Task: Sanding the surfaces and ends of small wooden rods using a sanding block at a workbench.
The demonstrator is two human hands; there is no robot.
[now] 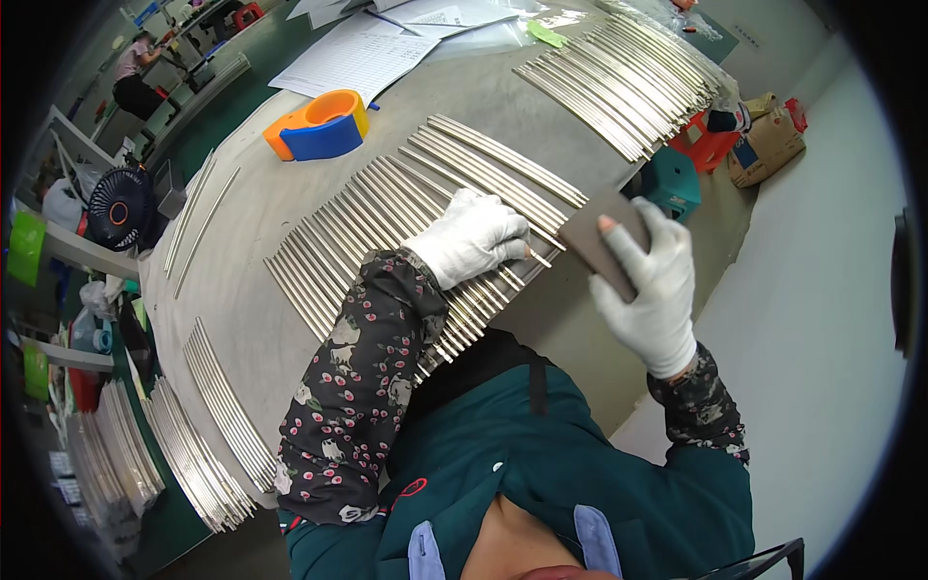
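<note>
My left hand (477, 239), in a white glove, rests on a row of thin metal rods (387, 208) laid side by side on the grey table (242, 222), and grips one rod near the table edge. My right hand (655, 280), also gloved with the fingertips cut off, holds a small brown-grey sanding block (599, 242) just off the table edge, close to the end of the held rod.
An orange and blue tape dispenser (319, 126) sits beyond the rods. More rod bundles lie at the far right (619, 82) and the left edge (208, 425). Papers (358, 58), a black fan (118, 208), a green stool (674, 179) and a cardboard box (766, 145) surround the table.
</note>
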